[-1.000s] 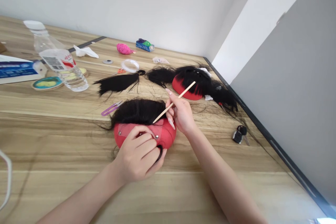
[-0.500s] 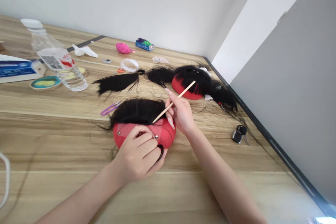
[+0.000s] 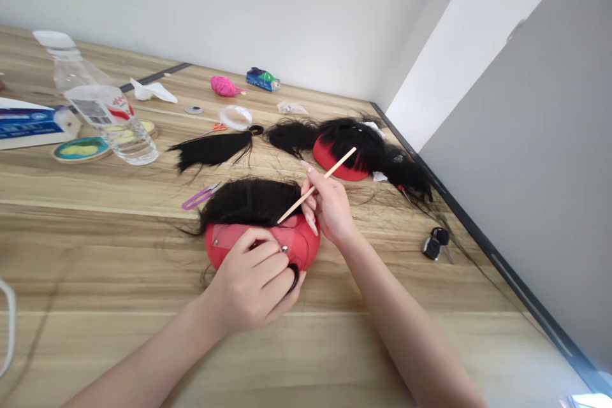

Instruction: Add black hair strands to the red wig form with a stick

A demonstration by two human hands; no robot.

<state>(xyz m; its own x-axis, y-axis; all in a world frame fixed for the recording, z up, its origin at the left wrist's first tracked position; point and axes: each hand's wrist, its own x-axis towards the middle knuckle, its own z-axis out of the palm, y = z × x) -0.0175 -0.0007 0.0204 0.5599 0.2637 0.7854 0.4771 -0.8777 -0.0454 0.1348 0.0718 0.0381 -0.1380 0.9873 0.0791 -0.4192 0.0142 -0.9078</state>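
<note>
In front of me a red dome-shaped form [image 3: 307,237] carries black hair [image 3: 253,201] along its far side, with a see-through mesh strip [image 3: 229,233] pinned over the near part. My left hand [image 3: 258,280] rests on the form's near side, fingers curled, a lock of black hair [image 3: 293,275] looped out between them. Its fingertips are partly hidden. From the right, my right hand [image 3: 329,204] pinches a thin wooden-handled tool [image 3: 329,172]. The tool slants down left, and its lower end meets the hair's edge; a fine tip is too small to make out.
Behind lie a second red form [image 3: 335,162] with black hair, a tied hair bundle [image 3: 210,150] and purple thread snips [image 3: 201,196]. A water bottle [image 3: 102,105] and a blue-white box [image 3: 33,124] stand left. Keys [image 3: 435,244] lie right, near the table's dark edge.
Both hands, the tool and the form hold almost the same place. The whole view has shifted very slightly.
</note>
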